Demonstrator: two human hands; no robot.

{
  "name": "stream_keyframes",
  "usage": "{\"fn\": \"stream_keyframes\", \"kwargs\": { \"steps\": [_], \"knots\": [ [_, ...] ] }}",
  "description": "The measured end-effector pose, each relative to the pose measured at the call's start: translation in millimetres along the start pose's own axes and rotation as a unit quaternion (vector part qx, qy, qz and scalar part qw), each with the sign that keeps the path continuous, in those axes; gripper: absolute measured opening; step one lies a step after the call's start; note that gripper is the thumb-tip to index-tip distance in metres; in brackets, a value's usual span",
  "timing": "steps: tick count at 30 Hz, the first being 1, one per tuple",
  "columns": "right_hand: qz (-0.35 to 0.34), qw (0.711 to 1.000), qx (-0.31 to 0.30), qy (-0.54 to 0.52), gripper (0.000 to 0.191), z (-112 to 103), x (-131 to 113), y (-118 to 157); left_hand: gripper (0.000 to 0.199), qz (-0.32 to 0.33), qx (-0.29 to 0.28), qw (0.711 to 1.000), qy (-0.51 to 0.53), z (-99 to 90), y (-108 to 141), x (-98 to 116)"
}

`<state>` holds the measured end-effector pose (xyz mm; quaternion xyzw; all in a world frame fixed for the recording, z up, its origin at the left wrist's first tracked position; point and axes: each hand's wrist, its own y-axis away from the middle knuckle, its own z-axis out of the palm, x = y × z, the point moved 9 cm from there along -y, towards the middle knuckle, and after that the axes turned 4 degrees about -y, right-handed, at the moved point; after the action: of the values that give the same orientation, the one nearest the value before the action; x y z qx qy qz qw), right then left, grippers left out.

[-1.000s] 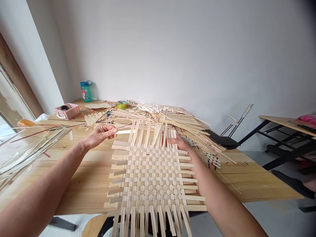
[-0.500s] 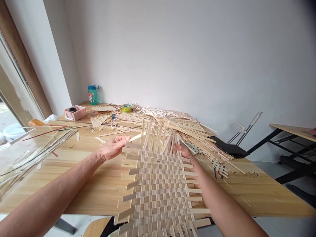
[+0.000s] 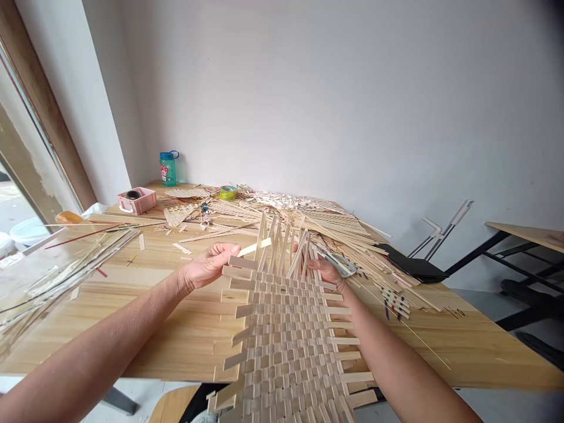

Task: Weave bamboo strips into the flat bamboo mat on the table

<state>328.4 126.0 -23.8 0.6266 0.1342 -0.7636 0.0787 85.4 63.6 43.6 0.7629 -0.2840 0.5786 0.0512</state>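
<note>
A pale woven mat of flat wood strips [image 3: 291,341] hangs over the table's near edge, its loose upright strips fanning out at the far end. My left hand [image 3: 214,263] pinches a short light strip [image 3: 255,247] whose free end crosses in front of the leftmost uprights. At the mat's far right corner is my right hand [image 3: 325,270], its fingers closed around the base of the right-hand uprights and partly hidden by them.
Loose strips [image 3: 343,229] heap across the back of the table [image 3: 176,329]. A blue-green bottle [image 3: 168,169], a pink basket [image 3: 137,202] and a yellow-green tape roll [image 3: 228,192] stand behind. Scissors [image 3: 341,263] lie beyond my right hand; thin sticks [image 3: 94,252] lie left.
My left hand has moved slightly right, and the short strip now reaches farther across the left uprights. The view has shifted a little. My right hand keeps its hold on the mat.
</note>
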Motion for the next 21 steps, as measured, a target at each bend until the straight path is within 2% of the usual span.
{"fn": "stream_keyframes", "kwargs": {
  "steps": [3,7,11,15,21],
  "knots": [
    [0.005,1.000,0.015,0.013,0.051,-1,-10,1,0.060,0.011,-0.022,0.999,-0.028,-12.2,-1,5],
    [0.063,0.998,-0.007,0.019,0.044,4,-15,9,0.050,0.029,-0.038,0.994,-0.101,-38.7,-4,11],
    [0.074,0.997,-0.007,0.012,0.054,-1,-19,15,0.047,0.043,-0.023,0.981,-0.187,-59.0,-8,10],
    [0.073,0.997,-0.021,0.009,0.062,-3,-19,15,0.049,0.047,-0.006,0.950,-0.308,-63.7,-9,6],
    [0.078,0.996,-0.031,0.018,0.070,1,-20,15,0.052,0.032,-0.002,0.935,-0.353,-67.0,-10,1]
  ]
}}
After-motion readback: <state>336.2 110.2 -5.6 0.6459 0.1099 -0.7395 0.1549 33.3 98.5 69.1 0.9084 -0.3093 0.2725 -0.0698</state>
